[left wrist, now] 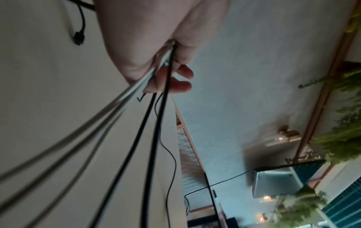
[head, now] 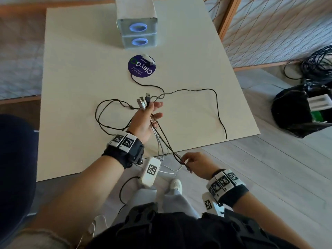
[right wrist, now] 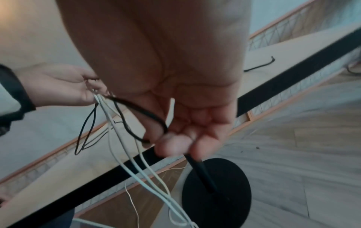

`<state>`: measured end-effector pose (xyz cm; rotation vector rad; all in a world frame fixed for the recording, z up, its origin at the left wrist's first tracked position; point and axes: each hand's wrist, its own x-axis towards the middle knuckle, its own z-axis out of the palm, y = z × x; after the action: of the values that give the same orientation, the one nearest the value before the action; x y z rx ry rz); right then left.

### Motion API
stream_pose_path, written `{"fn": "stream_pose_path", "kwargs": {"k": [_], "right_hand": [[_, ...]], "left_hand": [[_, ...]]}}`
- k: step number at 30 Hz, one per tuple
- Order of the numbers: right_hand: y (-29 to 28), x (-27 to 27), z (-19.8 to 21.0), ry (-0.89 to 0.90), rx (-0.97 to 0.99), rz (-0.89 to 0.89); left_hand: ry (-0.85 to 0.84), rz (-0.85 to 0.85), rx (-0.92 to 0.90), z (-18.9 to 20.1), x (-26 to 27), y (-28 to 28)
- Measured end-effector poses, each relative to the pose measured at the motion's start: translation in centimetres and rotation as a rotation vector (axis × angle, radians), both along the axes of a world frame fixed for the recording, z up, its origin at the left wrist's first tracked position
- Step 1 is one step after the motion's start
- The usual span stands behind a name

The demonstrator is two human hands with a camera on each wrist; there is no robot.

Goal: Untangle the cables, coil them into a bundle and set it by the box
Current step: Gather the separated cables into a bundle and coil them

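Note:
My left hand (head: 147, 116) hovers over the cream table (head: 75, 72) and grips several black and white cables, their USB plugs (head: 143, 100) sticking up past the fingers. In the left wrist view the cables (left wrist: 152, 98) run out of the left hand (left wrist: 170, 72) toward the camera. My right hand (head: 190, 161) is below the table's front edge and pinches a fold of black cable (right wrist: 140, 114) at its fingertips (right wrist: 171, 145). White cables (right wrist: 136, 166) hang in loops below. More black cable (head: 213, 97) trails loose across the table. The grey box (head: 137, 27) stands at the far edge.
A purple round disc (head: 142, 66) with a small white object on it lies before the box. A black round table base (right wrist: 216, 189) sits on the floor. To the right on the floor lie a black bag (head: 301, 112) and a pile of dark cables (head: 318, 63).

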<state>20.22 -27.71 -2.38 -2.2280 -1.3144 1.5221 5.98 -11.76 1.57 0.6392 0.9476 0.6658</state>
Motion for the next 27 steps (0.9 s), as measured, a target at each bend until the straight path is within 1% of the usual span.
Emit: {"fn": "stream_pose_path", "kwargs": {"k": [1, 2, 3, 4, 5, 6, 8, 9, 10, 14, 15, 16, 18, 20, 22, 23, 25, 27], "right_hand": [[0.4, -0.1, -0.1, -0.047, -0.033, 0.053], [1.0, -0.4, 0.0, -0.075, -0.019, 0.058], [1.8, -0.6, 0.2, -0.069, 0.043, 0.01], [2.7, -0.8, 0.7, -0.032, 0.141, -0.077], [3.9, -1.1, 1.3, 0.032, 0.231, -0.171], [5.1, -1.5, 2.1, 0.13, 0.278, -0.258], [7.4, -2.4, 3.5, 0.385, 0.235, -0.396], [8.3, -2.9, 3.9, 0.491, 0.193, -0.433], [8.9, -3.2, 4.3, 0.549, 0.151, -0.428], [10.0, -3.2, 4.2, 0.75, 0.054, -0.342], [10.1, -3.2, 3.9, 0.795, 0.045, -0.362], [10.2, -3.4, 3.9, 0.804, 0.044, -0.399], [10.7, -3.8, 3.7, 0.77, 0.059, -0.476], [11.0, -4.1, 3.9, 0.761, 0.145, -0.573], [11.3, -3.6, 4.6, 0.787, 0.298, -0.69], [11.3, -3.1, 5.1, 0.775, 0.368, -0.701], [11.0, -2.3, 5.8, 0.715, 0.454, -0.608], [10.2, -2.1, 6.1, 0.67, 0.47, -0.474]], "left_hand": [[-0.005, -0.06, 0.009, 0.0, -0.3, 0.2], [0.001, -0.136, 0.026, 0.0, -0.6, 0.1], [0.023, -0.219, 0.051, 0.0, -1.0, 0.0], [0.045, -0.309, 0.071, 0.0, -1.2, -0.3], [0.064, -0.392, 0.086, 0.0, -1.5, -0.7], [0.087, -0.462, 0.099, 0.0, -1.8, -1.1], [0.142, -0.572, 0.124, 0.0, -2.3, -2.0], [0.157, -0.61, 0.129, -0.1, -2.5, -2.4], [0.158, -0.632, 0.125, -0.2, -2.7, -2.7], [0.117, -0.656, 0.098, -0.2, -3.9, -3.0], [0.127, -0.667, 0.108, -0.1, -4.3, -3.1], [0.139, -0.673, 0.121, -0.1, -4.5, -3.1], [0.124, -0.64, 0.113, -0.1, -4.7, -3.2], [0.045, -0.544, 0.03, -0.3, -4.7, -3.0], [-0.038, -0.406, -0.078, -0.7, -4.6, -2.2], [-0.064, -0.336, -0.118, -1.1, -4.7, -1.9], [-0.069, -0.246, -0.133, -1.7, -4.6, -1.4], [-0.068, -0.199, -0.129, -1.8, -3.9, -1.1]]}}
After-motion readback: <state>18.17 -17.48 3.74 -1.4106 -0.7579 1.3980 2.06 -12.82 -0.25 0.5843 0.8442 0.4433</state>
